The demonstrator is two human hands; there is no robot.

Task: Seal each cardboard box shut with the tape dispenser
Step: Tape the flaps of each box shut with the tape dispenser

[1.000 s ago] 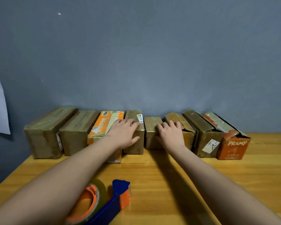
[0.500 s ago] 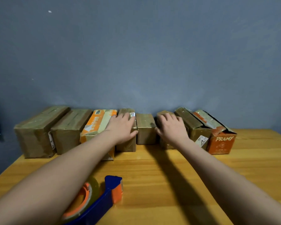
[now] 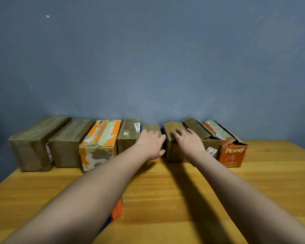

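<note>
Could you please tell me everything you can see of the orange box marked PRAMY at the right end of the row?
The PRAMY box is orange printed cardboard, worn, with white lettering on its near end. It lies lengthwise toward the wall on the wooden table, last on the right. Its top flap looks raised and torn, not sealed flat. Its left side meets a brown box. Neither hand touches it.

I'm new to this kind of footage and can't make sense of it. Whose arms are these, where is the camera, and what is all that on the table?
The camera sits on a person's head, looking forward and down, so these are their own bare arms. On the wooden table, a row of taped cardboard boxes stands against the wall. The left hand lies flat on a short brown box; the right hand lies on the next brown box. Neither grips anything. The orange bit under the left forearm is the tape dispenser, mostly hidden.
</note>
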